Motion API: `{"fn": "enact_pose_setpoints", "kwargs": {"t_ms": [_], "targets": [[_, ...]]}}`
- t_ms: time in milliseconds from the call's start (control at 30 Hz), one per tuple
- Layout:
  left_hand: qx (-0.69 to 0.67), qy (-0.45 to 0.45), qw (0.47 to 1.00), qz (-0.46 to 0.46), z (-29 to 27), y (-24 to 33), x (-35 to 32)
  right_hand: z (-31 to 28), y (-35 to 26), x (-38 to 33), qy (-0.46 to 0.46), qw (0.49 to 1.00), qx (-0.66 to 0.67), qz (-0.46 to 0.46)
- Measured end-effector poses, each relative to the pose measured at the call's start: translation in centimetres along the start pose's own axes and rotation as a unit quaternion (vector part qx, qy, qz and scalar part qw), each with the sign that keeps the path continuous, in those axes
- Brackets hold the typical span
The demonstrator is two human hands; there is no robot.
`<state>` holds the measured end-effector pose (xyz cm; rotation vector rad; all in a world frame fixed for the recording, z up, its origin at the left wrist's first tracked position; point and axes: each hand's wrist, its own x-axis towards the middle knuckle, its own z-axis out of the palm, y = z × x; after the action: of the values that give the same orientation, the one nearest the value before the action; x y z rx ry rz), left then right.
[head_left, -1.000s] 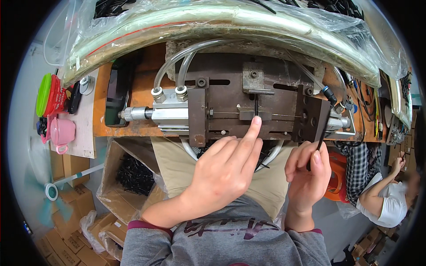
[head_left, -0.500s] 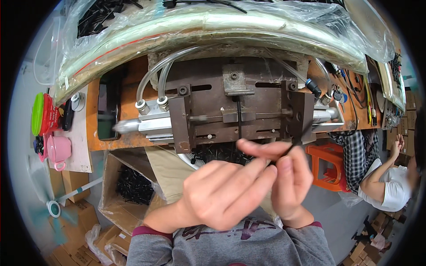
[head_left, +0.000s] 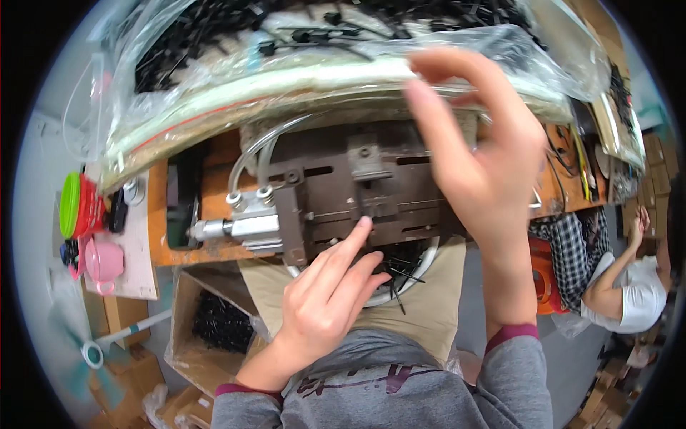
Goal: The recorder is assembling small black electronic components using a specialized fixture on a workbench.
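I see my left hand (head_left: 325,304) low in front of the brown metal fixture (head_left: 357,193) on the orange worktop (head_left: 214,214); its index finger touches the front edge of the fixture, the grip loose and holding nothing. My right hand (head_left: 479,157) is raised over the fixture, its fingers spread and empty, near the clear plastic bag (head_left: 286,64) of black parts.

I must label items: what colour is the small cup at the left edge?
Pink; the cup shows in the head view.
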<state>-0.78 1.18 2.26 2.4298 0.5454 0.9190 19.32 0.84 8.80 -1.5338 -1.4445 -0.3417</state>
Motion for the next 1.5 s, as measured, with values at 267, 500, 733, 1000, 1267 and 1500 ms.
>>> {"fn": "enact_pose_setpoints", "kwargs": {"t_ms": [267, 500, 733, 1000, 1267, 1500], "targets": [[0.104, -0.036, 0.994, 0.010, 1.5, 0.3, 0.6, 6.8, 0.7, 10.6, -0.255, 0.943, -0.214, -0.030], [0.101, -0.058, 0.993, 0.000, 2.4, 0.8, 0.9, 11.1, 3.1, 13.3, -0.331, 0.926, -0.183, 0.012], [0.097, -0.063, 0.993, -0.012, 2.1, 1.1, 0.7, 14.8, 1.2, 14.1, -0.410, 0.867, -0.263, -0.105], [0.120, -0.048, 0.991, 0.018, 1.1, 0.2, 1.0, 8.4, -0.6, 11.5, -0.334, 0.873, -0.269, -0.234], [0.077, -0.046, 0.996, 0.030, 0.7, 0.0, 0.8, 3.1, 2.8, 10.8, -0.096, 0.976, -0.089, -0.174], [-0.046, -0.075, 0.996, 0.029, -1.4, 1.1, 1.0, -1.2, 3.0, 11.3, -0.058, 0.961, 0.261, 0.069]]}}
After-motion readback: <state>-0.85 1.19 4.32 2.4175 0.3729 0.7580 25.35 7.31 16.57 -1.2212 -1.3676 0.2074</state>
